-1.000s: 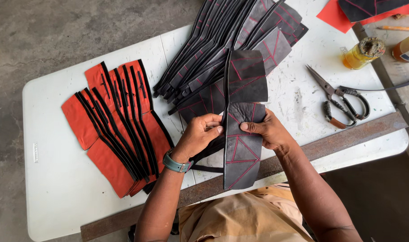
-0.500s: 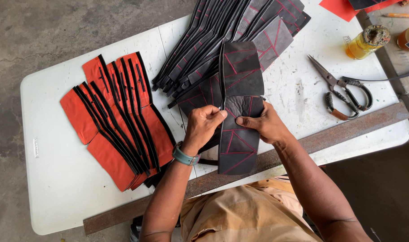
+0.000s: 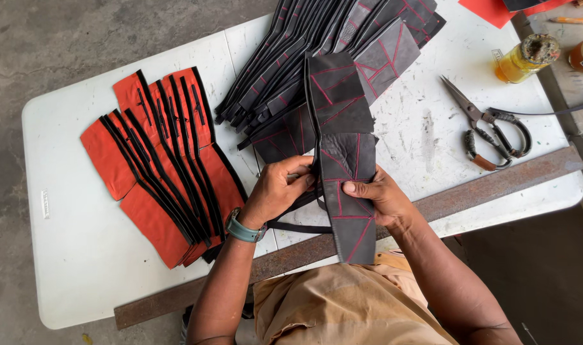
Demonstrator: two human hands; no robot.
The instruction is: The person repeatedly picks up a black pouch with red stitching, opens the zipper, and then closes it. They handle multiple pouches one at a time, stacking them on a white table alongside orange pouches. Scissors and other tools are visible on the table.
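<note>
Between the two hands, just above the near edge of the bench point(image 3: 81, 255), a long dark leather panel point(image 3: 342, 160) with red stitched lines is held up. Its long axis runs away from the person, the far end lying over the fanned stack of dark panels point(image 3: 323, 45) and the near end hanging past the rusty metal bar point(image 3: 496, 182) toward the person's lap. The left hand point(image 3: 279, 188) is closed on the panel's left edge, fingers curled round and thumb on top, pinching where two pieces seem to meet. The right hand point(image 3: 378, 195) presses its thumb flat on the face of the panel from the right, with its fingers hidden behind, so it looks closed on the leather too. Both hands sit at about the same height along the strip, equally near it, one on each long side. Off to the left, well apart, lies a spread of orange pieces with black strips point(image 3: 157, 160). To the right, scissors point(image 3: 492, 131) rest on the bench, near a small yellow bottle point(image 3: 524, 57).
</note>
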